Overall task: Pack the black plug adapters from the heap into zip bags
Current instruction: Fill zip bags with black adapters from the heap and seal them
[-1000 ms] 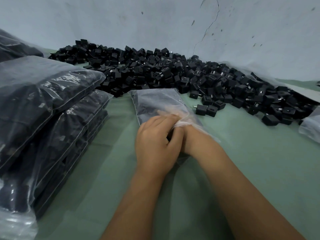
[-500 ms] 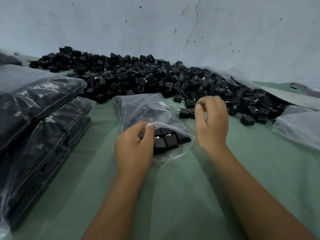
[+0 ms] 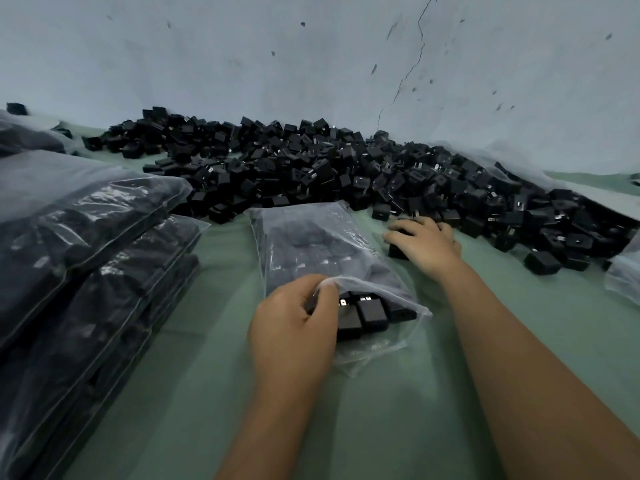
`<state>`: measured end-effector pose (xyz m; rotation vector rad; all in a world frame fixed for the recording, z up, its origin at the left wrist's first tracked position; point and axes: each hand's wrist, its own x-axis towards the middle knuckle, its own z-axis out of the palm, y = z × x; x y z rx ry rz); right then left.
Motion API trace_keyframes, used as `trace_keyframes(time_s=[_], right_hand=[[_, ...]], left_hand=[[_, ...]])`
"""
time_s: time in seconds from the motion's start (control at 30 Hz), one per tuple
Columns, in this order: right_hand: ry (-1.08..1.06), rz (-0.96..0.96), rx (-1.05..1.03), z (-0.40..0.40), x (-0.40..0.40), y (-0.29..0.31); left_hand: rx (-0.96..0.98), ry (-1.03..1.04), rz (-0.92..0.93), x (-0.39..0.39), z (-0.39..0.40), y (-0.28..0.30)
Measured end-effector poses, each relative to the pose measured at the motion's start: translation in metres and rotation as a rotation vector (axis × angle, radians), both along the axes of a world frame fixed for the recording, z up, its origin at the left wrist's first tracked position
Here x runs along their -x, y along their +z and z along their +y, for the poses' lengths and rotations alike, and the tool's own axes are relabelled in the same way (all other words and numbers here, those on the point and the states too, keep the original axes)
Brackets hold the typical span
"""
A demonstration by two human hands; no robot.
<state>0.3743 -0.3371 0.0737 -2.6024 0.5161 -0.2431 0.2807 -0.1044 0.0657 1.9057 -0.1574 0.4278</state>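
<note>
The left hand point(image 3: 294, 327) pinches open the limp, slippery mouth of the zip bag point(image 3: 322, 251) mid-table, while the right hand point(image 3: 424, 242) curls over small, rigid, likely light adapters point(image 3: 398, 251) at the near edge of the heap point(image 3: 311, 168), best scooped several at once

**Adapters, heap and open zip bag**

A broad heap of black plug adapters point(image 3: 346, 174) is spread on the green surface along the wall. A clear zip bag point(image 3: 311, 244) is laid flat just before it, mouth nearest the camera and open, with adapters point(image 3: 367, 311) seen inside.
</note>
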Motion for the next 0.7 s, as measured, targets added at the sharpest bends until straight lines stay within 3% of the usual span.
trace_keyframes(time_s=[0.13, 0.27, 0.53, 0.7], right_hand=[[-0.018, -0.189, -0.024, -0.001, 0.024, -0.009], [-0.070, -0.259, -0.032, 0.005, 0.057, -0.013], [-0.197, -0.120, 0.173, 0.024, 0.120, -0.012], [-0.192, -0.378, 0.284, 0.028, 0.136, -0.009]], left_hand=[[0.007, -0.014, 0.009, 0.002, 0.001, 0.002], [0.002, -0.027, 0.022, 0.004, 0.001, 0.005], [0.016, -0.027, 0.040, 0.005, 0.003, 0.005], [0.022, -0.038, 0.045, 0.007, 0.002, 0.004]])
